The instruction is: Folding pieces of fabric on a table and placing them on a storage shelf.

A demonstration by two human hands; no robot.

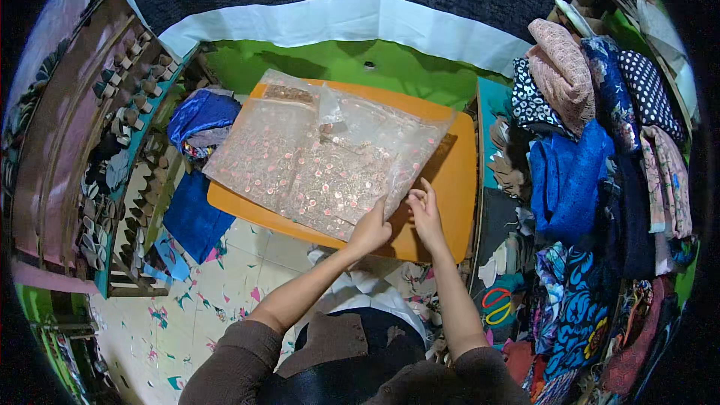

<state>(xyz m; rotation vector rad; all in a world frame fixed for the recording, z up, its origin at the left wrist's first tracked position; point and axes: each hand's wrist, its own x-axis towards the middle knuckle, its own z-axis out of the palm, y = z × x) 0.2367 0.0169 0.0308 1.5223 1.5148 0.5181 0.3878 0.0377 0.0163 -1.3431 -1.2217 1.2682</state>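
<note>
A folded piece of sheer pale pink fabric, dotted with small pink flowers and shiny spots, lies over much of the orange table. Its right side rises a little off the tabletop. My left hand pinches the fabric at its near right edge, thumb on top. Beside it, my right hand is held at the fabric's right edge with fingers apart; whether the fingertips touch the cloth is hard to tell. A small whitish piece lies on the fabric toward its far side.
Piled and hanging fabrics crowd the right side, with red-and-yellow-handled scissors near them. On the left stands a rack holding many shoe-like pieces. Blue cloth hangs beside the table. Coloured scraps litter the tiled floor.
</note>
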